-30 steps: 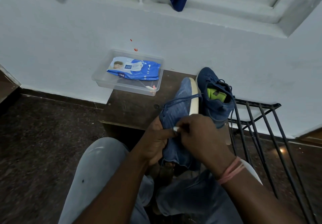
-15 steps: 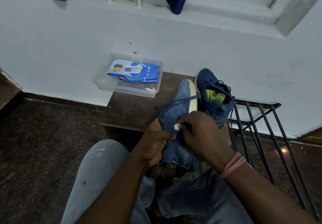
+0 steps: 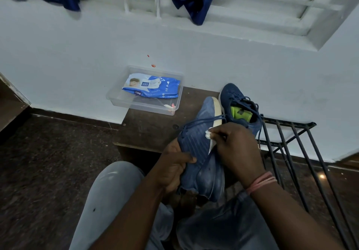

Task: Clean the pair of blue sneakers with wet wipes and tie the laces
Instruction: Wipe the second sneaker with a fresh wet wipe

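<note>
My left hand (image 3: 175, 165) grips a blue sneaker (image 3: 201, 142) from the left, its white sole edge turned right and its toe pointing away from me. A small white wet wipe (image 3: 208, 134) is pinched in my right hand (image 3: 236, 148) and pressed against the sneaker's side near the sole. Loose blue laces trail from the held shoe across to the second blue sneaker (image 3: 239, 105), which sits on the dark wooden stool (image 3: 153, 129) with a green insole showing. The blue pack of wet wipes (image 3: 152, 86) lies farther back.
The wipes pack rests in a clear plastic tray (image 3: 120, 100) at the stool's back left, against a white wall. A black metal rack (image 3: 291, 133) stands to the right of the stool. Blue cloth (image 3: 191, 2) hangs from the window bars above. My knees are below the shoe.
My right hand has slid the wipe a little up along the sneaker's side toward the sole edge. The left hand keeps the same hold on the shoe.
</note>
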The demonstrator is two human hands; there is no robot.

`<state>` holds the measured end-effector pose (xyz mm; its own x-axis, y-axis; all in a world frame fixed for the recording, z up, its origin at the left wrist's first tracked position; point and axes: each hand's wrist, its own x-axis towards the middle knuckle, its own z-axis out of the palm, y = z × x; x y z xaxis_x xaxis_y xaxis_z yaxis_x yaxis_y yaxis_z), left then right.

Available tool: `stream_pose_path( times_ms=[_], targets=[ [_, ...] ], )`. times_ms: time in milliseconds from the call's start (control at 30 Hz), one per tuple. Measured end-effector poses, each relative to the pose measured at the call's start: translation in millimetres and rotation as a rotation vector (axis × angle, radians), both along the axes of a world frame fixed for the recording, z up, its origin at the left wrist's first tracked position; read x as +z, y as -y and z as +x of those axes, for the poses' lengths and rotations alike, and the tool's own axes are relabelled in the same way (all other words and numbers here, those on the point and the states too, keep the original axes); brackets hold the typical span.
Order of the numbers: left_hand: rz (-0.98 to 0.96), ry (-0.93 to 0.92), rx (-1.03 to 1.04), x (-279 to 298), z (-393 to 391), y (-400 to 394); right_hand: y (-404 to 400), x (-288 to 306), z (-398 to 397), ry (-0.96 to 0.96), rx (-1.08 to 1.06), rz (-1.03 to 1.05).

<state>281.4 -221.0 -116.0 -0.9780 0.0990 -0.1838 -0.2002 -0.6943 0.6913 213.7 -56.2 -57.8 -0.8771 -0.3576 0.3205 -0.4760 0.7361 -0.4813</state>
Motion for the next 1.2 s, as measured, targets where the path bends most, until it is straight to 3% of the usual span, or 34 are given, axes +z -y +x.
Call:
stream_pose_path(
  times_ms=[167, 367, 567, 767, 967, 1200],
  targets=[
    [0.022, 0.030, 0.008, -1.3, 1.6, 1.2, 7.5, -8.1, 42.7, 0.106, 0.188, 0.092],
    [0.055, 0.013, -0.005, -3.9, -1.1, 3.8, 12.3, -6.5, 0.9, 0.042, 0.026, 0.140],
    [0.045, 0.028, -0.002, -4.9, 0.1, 3.8, 8.7, -4.3, 39.3, 0.225, 0.142, 0.219],
    [0.059, 0.015, -0.014, -5.4, -1.7, 2.8, 13.0, -3.4, 9.6, 0.084, 0.006, 0.178],
    [0.046, 0.036, 0.015, -4.3, 0.3, 2.8, 14.5, -5.3, 41.3, 0.201, 0.180, 0.217],
    [0.065, 0.005, -0.025, -5.6, -1.3, 4.9, 11.9, -9.3, 1.0, -0.028, 0.017, 0.103]
  ],
)
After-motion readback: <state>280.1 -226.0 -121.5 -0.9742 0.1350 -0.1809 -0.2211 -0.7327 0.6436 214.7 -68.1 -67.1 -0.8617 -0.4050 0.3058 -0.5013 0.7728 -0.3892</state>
